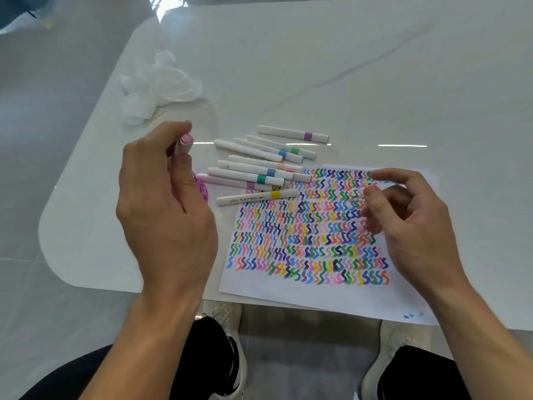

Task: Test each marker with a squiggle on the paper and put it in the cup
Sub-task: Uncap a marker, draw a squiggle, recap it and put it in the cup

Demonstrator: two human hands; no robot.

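The left hand [167, 203] pinches the pink marker [184, 143] over the half-hidden cup [202, 186] — likely the drop-in step — the right hand [409, 223] loose, empty, free to fetch another.

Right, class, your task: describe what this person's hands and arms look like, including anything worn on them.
Two bare human arms. The left hand and right hand wear no gloves, and no rings show on the fingers. The left forearm and right forearm are uncovered down to the frame's edge: no sleeves, watch, bracelet or markings in view.
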